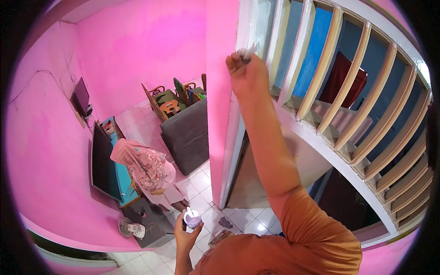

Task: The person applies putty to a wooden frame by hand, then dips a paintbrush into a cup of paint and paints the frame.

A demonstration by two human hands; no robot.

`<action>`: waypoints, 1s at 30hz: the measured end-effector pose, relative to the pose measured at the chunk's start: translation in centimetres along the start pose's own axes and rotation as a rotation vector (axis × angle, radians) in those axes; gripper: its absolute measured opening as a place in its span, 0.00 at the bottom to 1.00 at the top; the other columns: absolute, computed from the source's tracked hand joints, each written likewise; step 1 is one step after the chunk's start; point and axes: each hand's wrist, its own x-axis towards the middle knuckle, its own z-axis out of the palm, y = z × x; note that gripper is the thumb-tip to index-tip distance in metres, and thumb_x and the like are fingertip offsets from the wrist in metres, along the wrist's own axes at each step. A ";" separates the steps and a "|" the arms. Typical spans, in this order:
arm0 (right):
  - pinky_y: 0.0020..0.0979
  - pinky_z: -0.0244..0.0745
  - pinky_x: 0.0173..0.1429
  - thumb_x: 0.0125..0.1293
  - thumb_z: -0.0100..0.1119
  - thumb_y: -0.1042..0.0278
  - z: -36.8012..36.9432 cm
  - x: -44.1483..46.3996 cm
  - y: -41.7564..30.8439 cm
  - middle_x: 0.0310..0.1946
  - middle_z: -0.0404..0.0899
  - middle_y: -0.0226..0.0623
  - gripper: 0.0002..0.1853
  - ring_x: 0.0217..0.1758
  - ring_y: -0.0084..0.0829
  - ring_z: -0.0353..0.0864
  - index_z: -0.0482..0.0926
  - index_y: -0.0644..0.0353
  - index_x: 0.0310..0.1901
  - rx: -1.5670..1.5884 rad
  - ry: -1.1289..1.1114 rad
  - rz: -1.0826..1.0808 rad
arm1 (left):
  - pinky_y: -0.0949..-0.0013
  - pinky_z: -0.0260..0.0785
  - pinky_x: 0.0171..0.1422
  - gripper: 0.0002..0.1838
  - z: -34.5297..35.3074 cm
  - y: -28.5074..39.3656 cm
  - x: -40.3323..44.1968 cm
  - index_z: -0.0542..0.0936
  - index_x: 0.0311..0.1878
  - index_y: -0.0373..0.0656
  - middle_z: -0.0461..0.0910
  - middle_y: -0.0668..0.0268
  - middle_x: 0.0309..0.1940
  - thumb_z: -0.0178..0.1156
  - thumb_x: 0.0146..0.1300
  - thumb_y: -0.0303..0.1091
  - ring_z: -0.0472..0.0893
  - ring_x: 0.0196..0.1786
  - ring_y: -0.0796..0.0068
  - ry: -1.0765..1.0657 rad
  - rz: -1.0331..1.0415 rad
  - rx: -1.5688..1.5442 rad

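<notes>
Low in the view, my left hand (187, 233) is wrapped round a small open cup (192, 218) with pale contents and a white stick or handle standing in it. My right hand (247, 68) is raised high at the white wooden frame (252, 32), beside the pink wall edge. Its fingers are curled round a small whitish, blurred thing that looks like a cloth or a wad. The slatted vent (321, 64) above the doorway begins just right of this hand.
A person (144, 169) in a patterned head covering stands below at the left, beside a large television (104, 162). A grey sofa (185, 137), wooden chairs (167, 98) and a fan (126, 227) are farther down. A door (250, 178) stands under the vent.
</notes>
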 end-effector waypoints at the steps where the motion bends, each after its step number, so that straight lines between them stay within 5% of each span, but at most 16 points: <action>1: 0.42 0.85 0.46 0.77 0.45 0.70 -0.8 -0.2 0.3 0.33 0.75 0.38 0.08 0.33 0.34 0.79 0.72 0.61 0.39 0.047 0.076 0.049 | 0.69 0.72 0.63 0.36 0.1 0.2 -0.2 0.72 0.65 0.35 0.78 0.64 0.54 0.78 0.54 0.23 0.79 0.57 0.74 0.020 0.009 -0.003; 7: 0.39 0.85 0.44 0.81 0.38 0.70 -0.7 -1.6 0.1 0.29 0.76 0.38 0.14 0.29 0.33 0.79 0.72 0.64 0.38 0.039 0.057 0.030 | 0.67 0.72 0.64 0.36 0.1 0.8 -0.8 0.71 0.65 0.34 0.77 0.62 0.55 0.78 0.54 0.22 0.79 0.58 0.71 0.059 -0.011 -0.026; 30: 0.38 0.84 0.44 0.80 0.43 0.70 -3.8 -3.9 -0.8 0.28 0.72 0.30 0.11 0.27 0.27 0.74 0.70 0.58 0.35 0.103 0.104 0.145 | 0.66 0.72 0.66 0.38 1.2 1.9 -1.7 0.70 0.67 0.36 0.76 0.62 0.57 0.77 0.54 0.21 0.79 0.60 0.70 0.034 -0.026 0.061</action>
